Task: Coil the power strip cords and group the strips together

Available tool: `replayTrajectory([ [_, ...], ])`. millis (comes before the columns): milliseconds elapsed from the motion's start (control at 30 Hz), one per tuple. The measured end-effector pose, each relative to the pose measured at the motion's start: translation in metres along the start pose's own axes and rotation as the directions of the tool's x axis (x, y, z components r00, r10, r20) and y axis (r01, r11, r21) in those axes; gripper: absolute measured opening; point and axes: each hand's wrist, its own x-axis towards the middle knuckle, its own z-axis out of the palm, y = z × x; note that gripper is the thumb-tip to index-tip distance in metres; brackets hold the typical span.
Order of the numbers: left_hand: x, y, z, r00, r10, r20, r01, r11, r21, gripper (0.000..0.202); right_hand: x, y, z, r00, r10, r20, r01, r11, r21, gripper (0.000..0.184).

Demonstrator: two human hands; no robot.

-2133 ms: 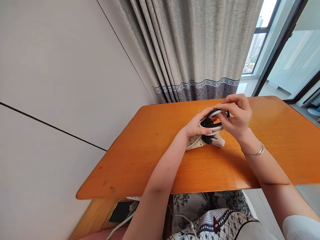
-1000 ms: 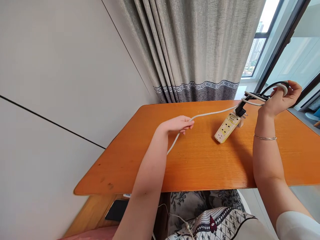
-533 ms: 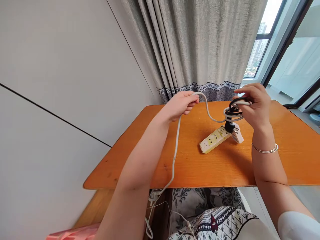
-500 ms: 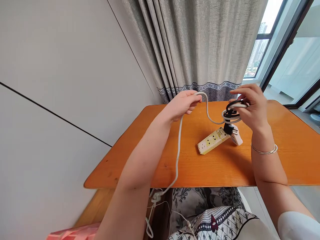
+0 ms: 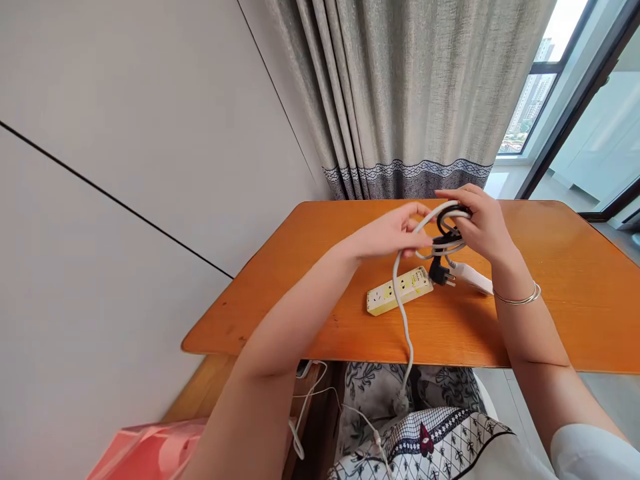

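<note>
My right hand (image 5: 481, 223) is closed around a coil of black and white cable (image 5: 447, 243), held above the table. From the coil hangs a black plug (image 5: 440, 272) with its metal prongs showing. My left hand (image 5: 395, 232) pinches the white cable (image 5: 401, 300) at the coil's left side. Below that hand the cable drops past the table's front edge to a pale, blurred end over my lap. Under the coil lies a cream and yellow power strip (image 5: 400, 291). A white oblong piece (image 5: 473, 277) sits to its right, partly behind my right wrist.
The orange wooden table (image 5: 280, 287) has a grey curtain (image 5: 425, 100) behind it and a pale wall panel (image 5: 125, 133) on its left. Thin white cords (image 5: 310, 393) hang below the front edge. A pink bag (image 5: 150, 450) is at the lower left.
My left hand has moved right and down, bringing the white cable up to the coil. The hanging cable swung right. My right hand appears shifted left, as the view also moved slightly.
</note>
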Motion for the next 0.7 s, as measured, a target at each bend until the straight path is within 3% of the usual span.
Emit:
replayTrajectory([
  [67,-0.01,-0.012,-0.004,0.991,-0.039,0.128,0.041,0.999,-0.009,0.033,0.003,0.012,-0.003,0.99,0.083,-0.117,-0.081,0.996,0.024,0.039],
  [133,-0.019,-0.024,-0.007,0.982,-0.017,0.189,0.022,0.999,-0.023,0.028,0.005,0.025,-0.006,0.96,0.17,-0.222,-0.159,0.985,0.068,0.036],
  [233,-0.025,-0.038,-0.015,0.986,0.047,0.159,-0.026,0.991,-0.129,0.032,0.006,0.042,-0.011,0.928,0.254,-0.274,-0.226,0.966,0.128,0.035],
  [333,-0.02,-0.04,-0.025,0.984,0.113,-0.139,-0.149,0.949,-0.279,0.03,0.003,0.045,-0.01,0.942,0.249,-0.225,-0.222,0.965,0.136,0.042],
  [367,-0.017,-0.037,-0.028,0.952,0.138,-0.273,-0.218,0.933,-0.287,0.026,0.002,0.043,-0.009,0.952,0.225,-0.207,-0.203,0.972,0.123,0.047],
  [433,-0.008,-0.027,-0.034,0.847,0.19,-0.497,-0.332,0.919,-0.214,0.017,0.0,0.033,-0.004,0.972,0.15,-0.181,-0.14,0.988,0.067,0.061],
  [500,0.004,-0.016,-0.037,0.763,0.236,-0.602,-0.351,0.933,-0.08,0.016,-0.002,0.018,0.001,0.987,0.062,-0.147,-0.065,0.998,-0.019,0.073],
  [567,0.016,-0.009,-0.033,0.779,0.296,-0.553,-0.307,0.949,0.076,0.018,-0.003,0.002,0.004,0.995,-0.023,-0.092,0.012,0.993,-0.118,0.077],
  [633,0.029,-0.006,-0.023,0.843,0.369,-0.392,-0.292,0.925,0.244,0.025,-0.003,-0.012,0.005,0.995,-0.085,-0.043,0.074,0.976,-0.204,0.075],
  [700,0.039,-0.006,-0.011,0.876,0.43,-0.217,-0.34,0.872,0.353,0.037,-0.004,-0.02,0.004,0.994,-0.106,-0.005,0.102,0.965,-0.242,0.071],
])
